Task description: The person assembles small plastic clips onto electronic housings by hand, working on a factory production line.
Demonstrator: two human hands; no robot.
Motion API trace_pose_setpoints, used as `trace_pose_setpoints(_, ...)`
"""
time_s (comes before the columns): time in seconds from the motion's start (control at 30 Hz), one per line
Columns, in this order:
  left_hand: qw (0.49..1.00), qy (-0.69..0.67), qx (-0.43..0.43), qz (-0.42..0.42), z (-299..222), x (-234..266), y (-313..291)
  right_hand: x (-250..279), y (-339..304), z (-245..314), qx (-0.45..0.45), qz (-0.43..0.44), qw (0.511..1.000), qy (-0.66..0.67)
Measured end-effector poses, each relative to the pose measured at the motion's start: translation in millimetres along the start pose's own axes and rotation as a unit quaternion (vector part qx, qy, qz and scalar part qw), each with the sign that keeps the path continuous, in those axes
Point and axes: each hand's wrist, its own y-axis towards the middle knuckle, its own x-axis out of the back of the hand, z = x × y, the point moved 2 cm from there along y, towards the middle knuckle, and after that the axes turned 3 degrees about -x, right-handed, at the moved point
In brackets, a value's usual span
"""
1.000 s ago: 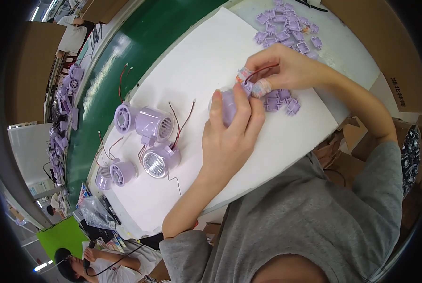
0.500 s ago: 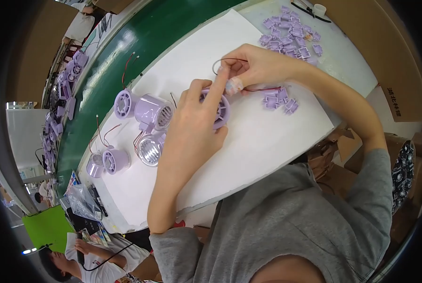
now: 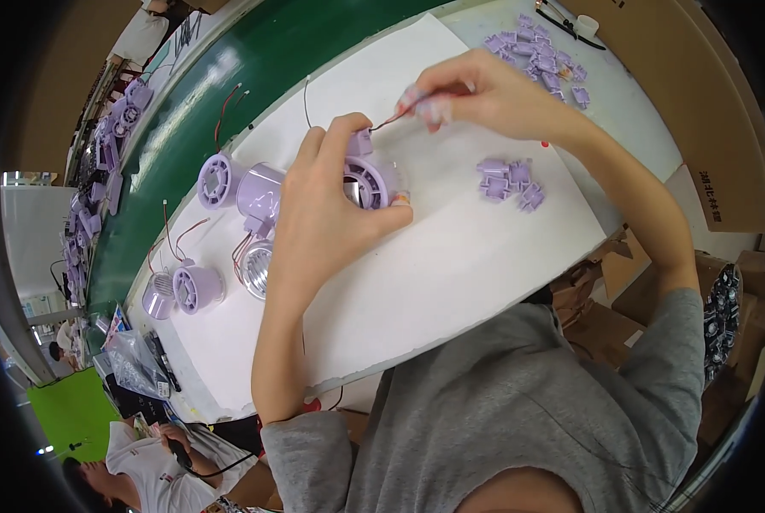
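My left hand [image 3: 323,201] is closed around a lilac round fan housing [image 3: 381,178], thumb at its right side and fingers over the top. The slotted ring end of the housing faces up. A small lilac bracket [image 3: 359,143] sits at its upper edge, by my fingertips. From there red and dark wires [image 3: 389,120] run up to the right, and my right hand [image 3: 476,94] pinches them between thumb and fingers. The fingertips of the right hand have pale coverings and are slightly blurred. Right of the housing lies a small cluster of lilac brackets [image 3: 511,182] on the white sheet.
More lilac fan housings [image 3: 217,181] with wires stand to the left on the white sheet [image 3: 451,256]. Loose lilac brackets [image 3: 536,56] are heaped at the far right. A green belt [image 3: 186,103] runs behind. A co-worker [image 3: 156,462] sits at lower left; cardboard boxes [image 3: 699,103] stand right.
My right hand has moved up and away from the housing, drawing the wires out to the upper right. The left hand has shifted slightly left, and the bracket at the housing's edge now shows.
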Motion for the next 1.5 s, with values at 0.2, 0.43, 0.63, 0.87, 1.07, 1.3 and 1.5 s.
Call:
trace_pose_setpoints(0.2,0.999,-0.022,0.034,0.000,0.0,-1.0,1.2,-1.5,-13.4,12.7,0.050,-0.086,0.993,-0.056)
trace_pose_setpoints(0.43,0.999,-0.027,0.039,0.001,-5.2,-4.6,0.8,-20.8,-5.1,19.6,0.135,-0.085,0.929,-0.334)
trace_pose_setpoints(0.63,0.998,-0.015,0.056,-0.016,-9.4,-5.6,-3.1,-20.0,-5.7,18.4,0.234,-0.125,0.844,-0.467)
trace_pose_setpoints(0.87,0.989,-0.068,0.100,0.089,-8.5,4.7,2.2,13.0,1.0,14.2,0.282,-0.142,0.777,-0.545)
trace_pose_setpoints(1.07,0.982,-0.139,0.110,0.071,2.5,18.9,22.9,47.0,-1.2,19.2,0.103,-0.167,0.949,-0.247)
trace_pose_setpoints(1.3,0.984,-0.005,0.176,0.037,111.4,55.0,136.9,67.8,-49.0,5.3,0.030,-0.192,0.956,-0.219)
trace_pose_setpoints(1.5,0.910,0.083,0.375,0.157,224.8,69.6,170.3,42.7,-85.6,-3.8,0.026,-0.129,0.890,-0.437)
